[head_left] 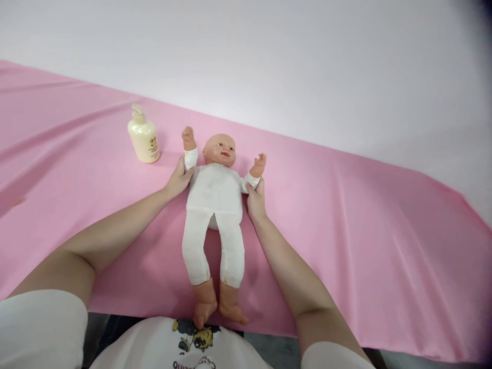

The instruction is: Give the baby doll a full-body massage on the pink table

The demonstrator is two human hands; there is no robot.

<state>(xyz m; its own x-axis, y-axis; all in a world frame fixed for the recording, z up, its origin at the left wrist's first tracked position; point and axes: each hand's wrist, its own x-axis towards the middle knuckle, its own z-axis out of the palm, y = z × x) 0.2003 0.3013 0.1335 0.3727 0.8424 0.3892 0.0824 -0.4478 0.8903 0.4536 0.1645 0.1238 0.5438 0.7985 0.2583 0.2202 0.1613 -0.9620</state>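
A baby doll with a white cloth body lies on its back, head away from me and feet toward my shirt. My left hand is closed around the doll's arm on the left, near the white sleeve. On the other side, my right hand grips the doll's other arm below its wrist, thumb on top. Both doll arms are bent upward beside its head. Some of my fingers are hidden behind the doll's arms.
A cream pump bottle stands upright to the left of the doll's head. Pink cloth with folds covers the table. Behind the table's far edge rises a white wall.
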